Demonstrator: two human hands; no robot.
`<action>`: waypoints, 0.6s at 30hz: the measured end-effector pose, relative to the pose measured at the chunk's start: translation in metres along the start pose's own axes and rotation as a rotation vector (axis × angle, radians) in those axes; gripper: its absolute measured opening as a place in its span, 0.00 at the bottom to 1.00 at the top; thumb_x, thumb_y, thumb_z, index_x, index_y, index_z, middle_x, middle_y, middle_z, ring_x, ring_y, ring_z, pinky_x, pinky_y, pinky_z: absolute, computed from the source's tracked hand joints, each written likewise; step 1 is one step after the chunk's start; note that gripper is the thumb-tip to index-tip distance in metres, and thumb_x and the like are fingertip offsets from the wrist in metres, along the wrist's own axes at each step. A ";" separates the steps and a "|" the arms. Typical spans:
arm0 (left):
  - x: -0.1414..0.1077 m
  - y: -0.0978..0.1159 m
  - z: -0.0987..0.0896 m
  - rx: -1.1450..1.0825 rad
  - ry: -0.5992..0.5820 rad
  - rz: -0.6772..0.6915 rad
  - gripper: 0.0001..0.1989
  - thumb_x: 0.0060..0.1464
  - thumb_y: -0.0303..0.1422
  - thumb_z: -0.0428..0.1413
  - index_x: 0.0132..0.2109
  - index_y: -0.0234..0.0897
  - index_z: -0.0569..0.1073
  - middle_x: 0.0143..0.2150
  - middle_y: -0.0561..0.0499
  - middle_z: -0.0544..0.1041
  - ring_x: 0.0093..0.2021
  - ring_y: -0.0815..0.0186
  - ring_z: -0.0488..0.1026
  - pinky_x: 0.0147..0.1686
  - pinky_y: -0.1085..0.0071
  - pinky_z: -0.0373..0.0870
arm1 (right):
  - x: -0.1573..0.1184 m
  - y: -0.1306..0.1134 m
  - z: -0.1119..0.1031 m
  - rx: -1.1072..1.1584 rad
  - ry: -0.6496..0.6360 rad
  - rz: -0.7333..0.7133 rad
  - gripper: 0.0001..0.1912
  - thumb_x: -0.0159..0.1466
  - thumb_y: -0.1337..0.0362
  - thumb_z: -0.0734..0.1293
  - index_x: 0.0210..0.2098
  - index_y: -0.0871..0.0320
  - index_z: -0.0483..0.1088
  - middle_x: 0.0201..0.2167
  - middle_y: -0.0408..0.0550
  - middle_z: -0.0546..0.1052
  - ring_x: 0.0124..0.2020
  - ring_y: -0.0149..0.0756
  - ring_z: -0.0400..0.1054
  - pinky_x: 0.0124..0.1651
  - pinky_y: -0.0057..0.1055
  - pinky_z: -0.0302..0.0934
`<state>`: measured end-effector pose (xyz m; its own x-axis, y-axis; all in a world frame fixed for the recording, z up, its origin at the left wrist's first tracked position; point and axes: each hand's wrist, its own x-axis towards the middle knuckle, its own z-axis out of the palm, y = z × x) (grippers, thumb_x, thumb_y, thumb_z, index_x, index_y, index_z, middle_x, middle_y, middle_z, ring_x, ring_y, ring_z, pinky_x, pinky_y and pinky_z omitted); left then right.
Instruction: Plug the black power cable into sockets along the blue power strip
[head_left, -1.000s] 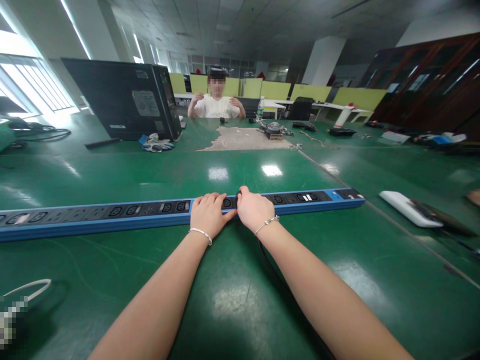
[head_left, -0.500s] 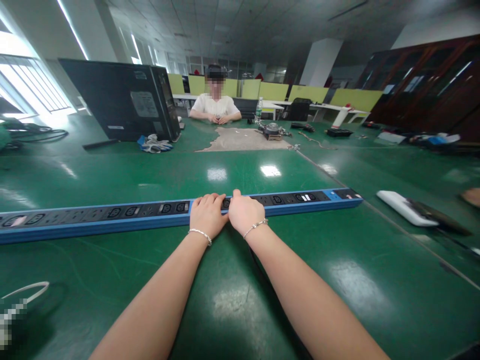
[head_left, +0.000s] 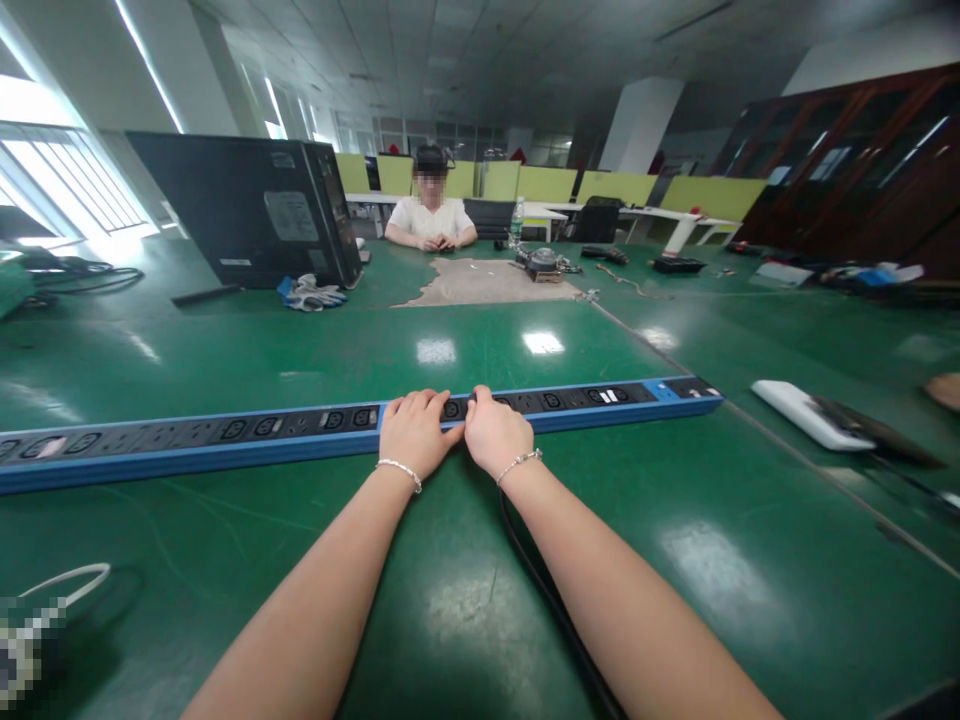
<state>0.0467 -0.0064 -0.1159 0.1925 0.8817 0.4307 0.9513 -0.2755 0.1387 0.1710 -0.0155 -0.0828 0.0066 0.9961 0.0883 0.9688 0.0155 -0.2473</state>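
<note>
A long blue power strip [head_left: 195, 458] with black sockets lies across the green table. My left hand [head_left: 417, 432] is wrapped over the strip near its middle, fingers on the top and thumb toward the right. Just right of it, my right hand [head_left: 498, 430] is closed round a black plug, of which only a small part shows at the fingertips above the sockets. A black cable [head_left: 536, 580] runs from under my right hand down along the forearm. Whether the plug sits in a socket is hidden.
A black computer case [head_left: 240, 210] and gloves [head_left: 311, 293] are at the back left. Across the table sits a person [head_left: 431, 215], near a bottle [head_left: 517, 222]. A white device [head_left: 810, 415] lies at the right, a blurred item with a white loop [head_left: 75, 580] at the lower left.
My right hand has shifted slightly right, away from my left hand, its thumb now lower and a socket between the hands more exposed. My left hand stays on the strip.
</note>
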 end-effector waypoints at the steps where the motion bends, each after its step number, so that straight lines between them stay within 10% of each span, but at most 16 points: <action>1: 0.000 0.000 0.000 0.000 -0.004 0.005 0.23 0.53 0.46 0.48 0.53 0.40 0.68 0.51 0.45 0.72 0.52 0.58 0.65 0.52 0.61 0.57 | 0.001 0.001 -0.001 0.014 -0.008 -0.003 0.19 0.66 0.59 0.48 0.52 0.57 0.60 0.35 0.55 0.76 0.36 0.42 0.72 0.38 0.36 0.61; 8: 0.005 0.018 -0.016 -0.070 0.044 -0.054 0.21 0.59 0.43 0.42 0.50 0.36 0.70 0.48 0.44 0.74 0.50 0.60 0.68 0.51 0.64 0.60 | 0.017 0.034 -0.019 0.085 -0.091 -0.195 0.26 0.67 0.58 0.43 0.46 0.52 0.70 0.40 0.50 0.76 0.42 0.37 0.69 0.43 0.33 0.59; 18: 0.057 0.079 -0.031 0.099 -0.400 -0.200 0.13 0.53 0.32 0.46 0.45 0.33 0.67 0.37 0.38 0.77 0.40 0.56 0.75 0.37 0.63 0.68 | 0.016 0.089 0.020 0.002 0.401 -0.334 0.19 0.65 0.62 0.54 0.51 0.49 0.68 0.52 0.46 0.70 0.55 0.38 0.58 0.57 0.38 0.45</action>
<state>0.1247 0.0099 -0.0526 0.0622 0.9978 0.0228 0.9939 -0.0640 0.0893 0.2528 0.0035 -0.1225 -0.2078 0.8250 0.5255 0.9338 0.3273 -0.1445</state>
